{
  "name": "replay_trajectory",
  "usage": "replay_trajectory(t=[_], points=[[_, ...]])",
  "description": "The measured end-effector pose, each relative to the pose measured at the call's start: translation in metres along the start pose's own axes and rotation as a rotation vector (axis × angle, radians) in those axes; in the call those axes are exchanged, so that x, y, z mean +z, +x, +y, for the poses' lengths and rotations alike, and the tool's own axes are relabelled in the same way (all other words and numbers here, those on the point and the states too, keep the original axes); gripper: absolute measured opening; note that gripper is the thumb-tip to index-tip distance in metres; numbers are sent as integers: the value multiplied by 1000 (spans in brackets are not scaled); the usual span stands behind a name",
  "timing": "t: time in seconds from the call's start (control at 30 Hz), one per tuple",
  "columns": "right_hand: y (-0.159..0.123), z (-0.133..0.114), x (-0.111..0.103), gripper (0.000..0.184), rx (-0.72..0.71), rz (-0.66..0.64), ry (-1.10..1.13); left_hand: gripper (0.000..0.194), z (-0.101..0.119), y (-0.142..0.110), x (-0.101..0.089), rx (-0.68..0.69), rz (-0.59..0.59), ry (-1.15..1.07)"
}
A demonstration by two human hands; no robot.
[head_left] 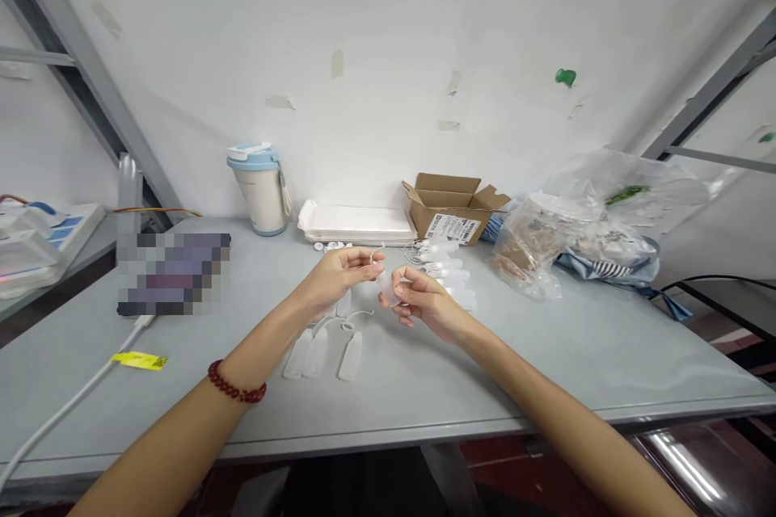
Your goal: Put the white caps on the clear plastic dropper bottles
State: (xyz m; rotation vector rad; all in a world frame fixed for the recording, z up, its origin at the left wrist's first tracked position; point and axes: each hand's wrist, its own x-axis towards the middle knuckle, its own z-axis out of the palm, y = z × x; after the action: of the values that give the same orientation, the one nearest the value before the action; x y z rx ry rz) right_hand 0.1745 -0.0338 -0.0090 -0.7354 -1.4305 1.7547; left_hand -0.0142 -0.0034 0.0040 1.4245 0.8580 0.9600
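My right hand grips a small translucent plastic bottle in its fingers. My left hand is just beside it, its fingertips pinching a thin white cord that seems to lead to the bottle. Below my hands, several similar bottles with white cords lie on the grey table. More bottles lie in a loose row beyond my right hand, and small white caps sit behind my left hand.
At the back of the table stand a blue-and-cream tumbler, a stack of white trays and an open cardboard box. A clear plastic bag lies at the right. On the left are a pixelated object and a white cable.
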Motion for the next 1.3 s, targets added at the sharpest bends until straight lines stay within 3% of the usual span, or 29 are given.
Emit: replay_trajectory(t=[0.13,0.33,0.43,0.63,0.73,0.9,1.0,1.1,1.3], points=[[1,3,1,27,-15,45,-115,31,-4,2,1,8,55,19],[5,14,0,36,-114,312,-522,32,-3,1,4,73,112,72],[3,11,0,30,-99,237,-483,27,-3,0,5,89,82,27],[-2,-2,-2,36,48,37,-66,32,-1,-1,4,41,5,-132],[-1,-2,-1,35,3,89,-191,35,-2,-2,6,15,41,-118],[-1,0,5,29,-124,323,-541,31,-2,-2,10,11,126,-40],[-2,0,6,27,-114,311,-582,27,0,-2,12,20,109,-34],[-3,-1,5,34,-80,210,-489,30,0,-3,13,27,94,-51],[-4,-2,-1,32,29,95,-21,32,-4,-2,14,136,62,-143]])
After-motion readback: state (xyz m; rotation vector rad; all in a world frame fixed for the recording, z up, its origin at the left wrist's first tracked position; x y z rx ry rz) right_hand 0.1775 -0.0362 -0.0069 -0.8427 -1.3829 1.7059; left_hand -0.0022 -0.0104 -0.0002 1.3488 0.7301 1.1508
